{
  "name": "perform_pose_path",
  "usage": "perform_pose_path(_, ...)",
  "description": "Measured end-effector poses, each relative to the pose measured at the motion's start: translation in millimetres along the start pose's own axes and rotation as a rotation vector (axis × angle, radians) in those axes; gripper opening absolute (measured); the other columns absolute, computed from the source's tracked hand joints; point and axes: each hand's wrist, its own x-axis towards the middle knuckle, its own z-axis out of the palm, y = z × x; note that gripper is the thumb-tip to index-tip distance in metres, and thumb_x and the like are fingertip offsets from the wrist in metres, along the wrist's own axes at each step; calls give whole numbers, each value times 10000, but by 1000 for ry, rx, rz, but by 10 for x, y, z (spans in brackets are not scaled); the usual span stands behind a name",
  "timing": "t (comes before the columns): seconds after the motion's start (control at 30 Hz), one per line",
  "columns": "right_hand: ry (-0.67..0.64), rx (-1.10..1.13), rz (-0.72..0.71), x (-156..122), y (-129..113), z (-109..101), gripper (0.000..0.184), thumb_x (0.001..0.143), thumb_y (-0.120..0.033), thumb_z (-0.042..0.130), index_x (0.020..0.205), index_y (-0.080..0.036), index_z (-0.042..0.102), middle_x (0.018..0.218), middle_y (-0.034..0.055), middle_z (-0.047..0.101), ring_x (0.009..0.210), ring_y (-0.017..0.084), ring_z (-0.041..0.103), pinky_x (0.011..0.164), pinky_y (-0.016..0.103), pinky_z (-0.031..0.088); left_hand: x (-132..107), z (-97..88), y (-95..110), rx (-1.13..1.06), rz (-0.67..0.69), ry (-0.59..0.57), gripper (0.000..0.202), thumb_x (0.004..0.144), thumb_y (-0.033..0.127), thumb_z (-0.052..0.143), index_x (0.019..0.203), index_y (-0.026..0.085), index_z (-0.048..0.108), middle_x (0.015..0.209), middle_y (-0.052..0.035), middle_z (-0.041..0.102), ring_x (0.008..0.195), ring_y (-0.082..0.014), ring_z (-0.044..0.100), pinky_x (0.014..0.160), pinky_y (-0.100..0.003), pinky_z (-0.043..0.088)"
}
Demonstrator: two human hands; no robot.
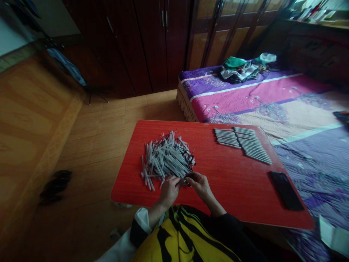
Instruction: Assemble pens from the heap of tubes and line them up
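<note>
My left hand (169,190) and my right hand (200,185) meet at the near right edge of a loose pile of thin grey-white sticks (166,156). Both hands are closed, fingertips pinched close together around something small. What they hold is mostly hidden by the fingers and too small to name. Dark bits show among the sticks at the pile's right side. Farther right lie two neat rows of similar slim grey sticks, a shorter row (227,138) and a longer row (252,145), side by side.
The red table (212,174) carries everything, with a black phone (286,191) near its right edge. A bed (231,96) with folded clothes (240,69) adjoins the table's far right. Dark wardrobes (152,43) stand behind. Dark footwear (56,187) lies on the floor at left.
</note>
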Motion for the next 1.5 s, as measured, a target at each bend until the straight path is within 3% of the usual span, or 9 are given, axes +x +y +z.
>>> perform_pose_path(0.2,-28,-174,-64,-13,-19,-27,224,637,-336,688,771,-156,692,621,26,664,512,140,556,498,249,446,5,-31,2,72,18,-19,207,875,212,481,980,225,659,808,-38,623,805,-167,557,704,-262,413)
perform_pose_path(0.4,-149,-493,-75,10,-121,-102,213,697,-337,628,738,-141,700,554,12,627,502,132,536,469,215,393,1,-57,-8,133,59,-60,213,884,262,473,995,241,654,792,-34,612,809,-171,546,707,-274,399)
perform_pose_path(0.57,-181,-509,-77,-19,-198,-108,263,725,-353,597,815,-131,707,601,24,643,537,138,555,497,213,407,12,-75,4,132,52,-71,209,884,261,474,989,232,653,802,-34,613,811,-169,544,709,-276,399)
perform_pose_path(0.73,-154,-542,-95,-46,-217,-92,262,746,-349,564,779,-126,699,545,11,606,488,125,509,461,208,365,22,-94,16,164,82,-72,209,883,252,476,994,237,653,795,-37,610,819,-175,540,724,-286,398)
perform_pose_path(1.0,-95,-664,-241,-56,-174,-53,209,762,-325,549,805,-174,687,665,41,657,588,170,569,547,236,388,15,-89,0,195,102,-60,210,887,267,468,975,228,655,770,-39,605,797,-174,540,705,-283,389)
perform_pose_path(1.23,-60,-1015,-261,-132,-249,-6,327,842,-360,432,626,-168,585,583,59,601,519,145,519,493,238,279,3,-115,29,259,142,-76,205,890,251,459,952,226,653,775,-42,602,812,-183,534,720,-295,380)
perform_pose_path(1.37,-77,-872,-236,-131,-223,-46,318,851,-364,414,760,-157,639,621,55,620,538,148,536,498,231,311,10,-97,14,220,119,-74,226,898,290,443,944,220,653,761,-38,601,793,-173,542,701,-284,389)
perform_pose_path(1.5,-88,-643,-208,-102,-149,-73,285,791,-338,505,946,-159,663,662,39,651,561,159,561,508,226,368,14,-85,0,201,104,-69,246,902,304,434,912,209,660,777,-42,608,805,-170,548,715,-284,397)
